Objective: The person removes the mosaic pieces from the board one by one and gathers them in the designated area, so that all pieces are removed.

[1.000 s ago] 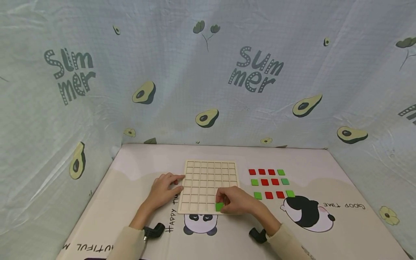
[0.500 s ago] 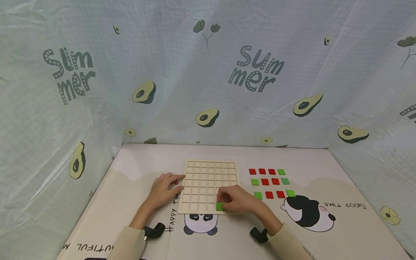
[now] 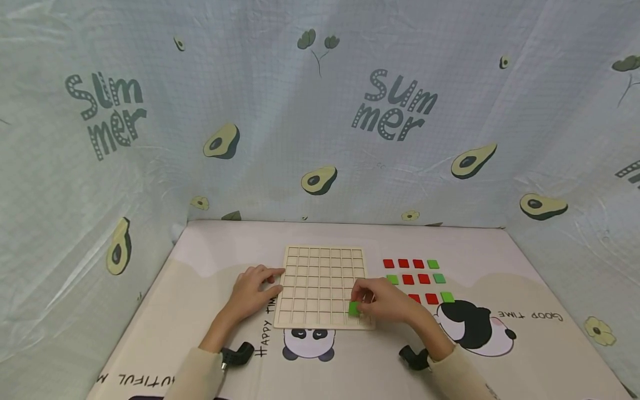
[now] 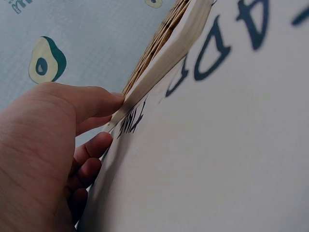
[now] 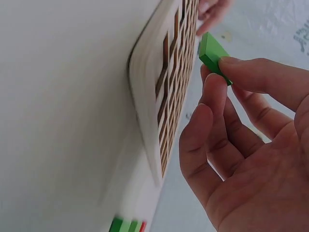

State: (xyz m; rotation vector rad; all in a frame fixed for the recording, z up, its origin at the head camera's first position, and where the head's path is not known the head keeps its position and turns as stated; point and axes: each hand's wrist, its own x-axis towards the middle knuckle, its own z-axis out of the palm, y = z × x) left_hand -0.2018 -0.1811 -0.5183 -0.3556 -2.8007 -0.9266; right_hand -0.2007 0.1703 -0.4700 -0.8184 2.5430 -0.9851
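A square wooden grid board point(image 3: 320, 279) lies on the table. My right hand point(image 3: 386, 300) pinches a small green square tile point(image 3: 354, 309) over the board's near right corner. In the right wrist view that tile point(image 5: 214, 55) sits tilted between thumb and fingertips, clear of the board's grid point(image 5: 175, 63). At the board's left edge, my left hand point(image 3: 253, 290) rests with thumb and index finger extended against the rim. The left wrist view shows the thumb point(image 4: 96, 100) touching the wooden edge point(image 4: 166, 63), the other fingers loosely bent below.
Right of the board, red tiles point(image 3: 407, 279) and green tiles point(image 3: 433, 264) lie in three rows, the nearest row partly behind my right hand. A printed cloth point(image 3: 310, 366) covers the table. A patterned curtain point(image 3: 260, 100) hangs behind. Black wrist mounts point(image 3: 237, 354) sit beneath both wrists.
My right hand has moved right and slightly away from me, carrying the green tile off the board's near row toward its right edge. My left hand has stayed in place.
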